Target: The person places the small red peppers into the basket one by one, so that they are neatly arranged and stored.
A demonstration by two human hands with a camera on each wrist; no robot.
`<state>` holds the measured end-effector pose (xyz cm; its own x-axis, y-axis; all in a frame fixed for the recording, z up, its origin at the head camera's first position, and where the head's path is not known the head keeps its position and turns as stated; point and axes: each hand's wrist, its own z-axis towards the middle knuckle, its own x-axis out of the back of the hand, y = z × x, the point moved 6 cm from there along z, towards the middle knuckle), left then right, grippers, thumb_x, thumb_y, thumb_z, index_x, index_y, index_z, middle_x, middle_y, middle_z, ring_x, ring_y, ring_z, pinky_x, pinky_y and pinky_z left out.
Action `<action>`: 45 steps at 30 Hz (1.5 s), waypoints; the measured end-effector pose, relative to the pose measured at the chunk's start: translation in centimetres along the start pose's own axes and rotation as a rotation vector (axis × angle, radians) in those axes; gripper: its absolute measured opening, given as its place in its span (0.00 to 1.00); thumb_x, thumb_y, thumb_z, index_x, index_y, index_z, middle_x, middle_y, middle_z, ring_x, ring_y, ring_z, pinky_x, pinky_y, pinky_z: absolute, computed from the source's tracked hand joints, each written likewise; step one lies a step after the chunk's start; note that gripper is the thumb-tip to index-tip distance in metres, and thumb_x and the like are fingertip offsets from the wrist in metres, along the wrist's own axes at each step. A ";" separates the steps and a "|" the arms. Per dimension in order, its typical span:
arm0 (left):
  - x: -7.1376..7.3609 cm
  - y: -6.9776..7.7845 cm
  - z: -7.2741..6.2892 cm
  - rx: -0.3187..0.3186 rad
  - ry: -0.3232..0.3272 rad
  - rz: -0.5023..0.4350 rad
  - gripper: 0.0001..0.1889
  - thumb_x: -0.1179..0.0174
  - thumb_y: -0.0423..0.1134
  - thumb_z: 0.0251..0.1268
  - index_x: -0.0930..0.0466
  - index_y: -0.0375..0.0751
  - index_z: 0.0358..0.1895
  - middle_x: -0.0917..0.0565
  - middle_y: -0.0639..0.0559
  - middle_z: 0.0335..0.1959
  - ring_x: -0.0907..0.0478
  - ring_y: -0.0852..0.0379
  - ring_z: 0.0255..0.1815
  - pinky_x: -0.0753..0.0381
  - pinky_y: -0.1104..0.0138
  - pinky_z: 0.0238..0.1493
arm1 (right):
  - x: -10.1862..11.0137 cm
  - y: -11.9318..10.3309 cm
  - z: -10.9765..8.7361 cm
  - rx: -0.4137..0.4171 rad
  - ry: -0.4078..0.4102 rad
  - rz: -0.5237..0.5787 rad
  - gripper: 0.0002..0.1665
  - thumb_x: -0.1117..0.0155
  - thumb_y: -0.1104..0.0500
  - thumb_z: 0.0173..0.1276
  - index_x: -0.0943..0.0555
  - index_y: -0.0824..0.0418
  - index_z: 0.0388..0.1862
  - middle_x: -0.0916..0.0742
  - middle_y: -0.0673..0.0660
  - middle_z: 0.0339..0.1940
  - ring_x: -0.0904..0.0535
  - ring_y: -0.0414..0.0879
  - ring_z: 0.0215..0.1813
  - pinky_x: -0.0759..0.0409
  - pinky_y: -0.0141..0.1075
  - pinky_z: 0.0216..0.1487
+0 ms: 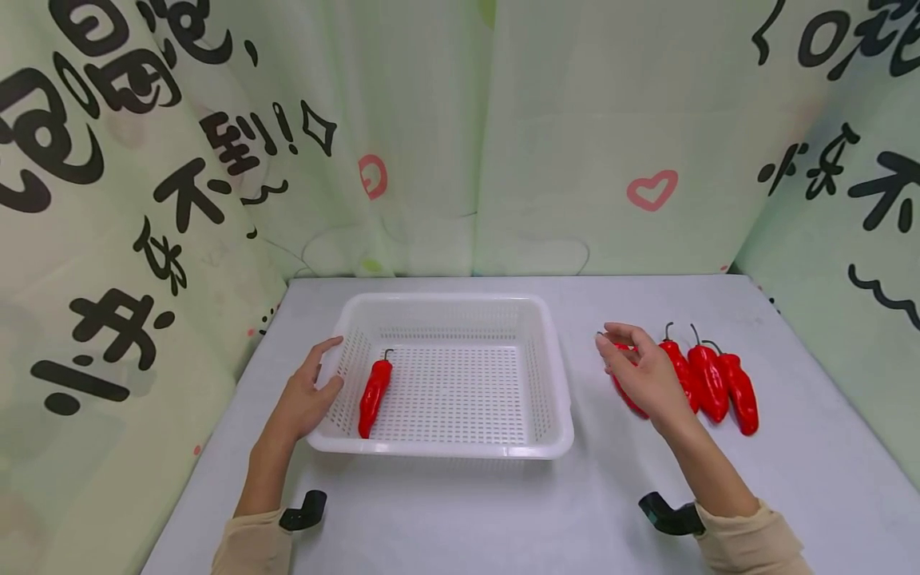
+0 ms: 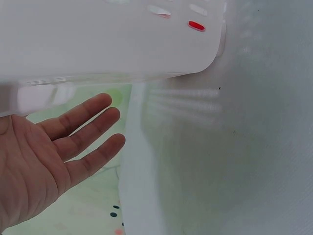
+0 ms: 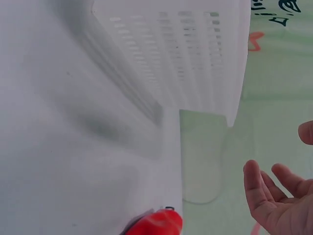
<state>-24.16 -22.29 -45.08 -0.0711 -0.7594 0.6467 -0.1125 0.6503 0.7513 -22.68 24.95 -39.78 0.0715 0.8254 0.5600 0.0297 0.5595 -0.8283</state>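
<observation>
A white perforated plastic basket (image 1: 446, 449) stands on the table, with one red chili pepper (image 1: 375, 395) inside near its left end. My left hand (image 1: 305, 399) is at the basket's left side, its fingers spread and fairly straight; in the left wrist view they lie just below the rim, and I cannot tell if they touch it. To the right of the basket, my right hand (image 1: 647, 379) hovers over the leftmost of several red chili peppers (image 1: 707, 383) and partly hides it. Its fingers are loosely bent with nothing between them; a pepper (image 3: 155, 224) shows below in the right wrist view.
A pale cloth covers the table (image 1: 460, 519). Light green curtains (image 1: 575, 120) with black writing and pink hearts hang behind and on both sides. Black wrist-camera mounts (image 1: 303, 511) sit at both sleeve cuffs.
</observation>
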 end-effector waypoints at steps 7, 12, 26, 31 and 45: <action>0.0 -0.1 0.0 0.008 0.004 0.000 0.36 0.47 0.40 0.73 0.48 0.61 0.81 0.37 0.34 0.78 0.33 0.26 0.71 0.16 0.41 0.50 | 0.5 1.8 0.5 -0.023 0.045 -0.071 0.39 0.45 0.42 0.77 0.36 0.65 0.77 0.27 0.71 0.72 0.28 0.69 0.68 0.20 0.62 0.60; 0.0 -0.1 -0.1 0.007 0.006 0.000 0.36 0.47 0.40 0.73 0.48 0.61 0.81 0.37 0.34 0.78 0.33 0.26 0.71 0.16 0.41 0.50 | 0.6 3.2 0.9 -0.012 0.083 -0.120 0.38 0.41 0.47 0.76 0.36 0.68 0.76 0.27 0.72 0.71 0.27 0.70 0.66 0.18 0.62 0.57; -0.1 0.0 0.1 0.007 0.010 0.006 0.36 0.47 0.41 0.73 0.47 0.62 0.81 0.38 0.35 0.79 0.37 0.27 0.74 0.18 0.38 0.53 | 0.3 6.3 1.9 -0.020 0.130 -0.244 0.38 0.38 0.53 0.74 0.35 0.73 0.74 0.26 0.75 0.67 0.27 0.70 0.63 0.18 0.64 0.56; 0.0 -0.1 0.0 0.009 0.015 0.007 0.36 0.47 0.41 0.73 0.47 0.62 0.81 0.38 0.35 0.79 0.35 0.27 0.73 0.18 0.38 0.52 | 0.2 6.7 2.2 -0.019 0.131 -0.263 0.38 0.38 0.53 0.73 0.35 0.74 0.73 0.27 0.76 0.67 0.28 0.71 0.63 0.19 0.64 0.57; 0.0 0.0 -0.1 0.002 0.022 0.001 0.35 0.47 0.41 0.73 0.47 0.61 0.81 0.35 0.35 0.77 0.29 0.28 0.68 0.15 0.41 0.50 | -0.3 6.6 2.8 0.013 0.071 -0.356 0.42 0.32 0.55 0.68 0.35 0.76 0.72 0.27 0.79 0.66 0.31 0.74 0.64 0.20 0.68 0.54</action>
<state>-24.04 -22.30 -45.07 -0.0490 -0.7583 0.6501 -0.1146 0.6509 0.7505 -25.32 28.59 -45.43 0.1276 0.5717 0.8105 0.0526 0.8121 -0.5812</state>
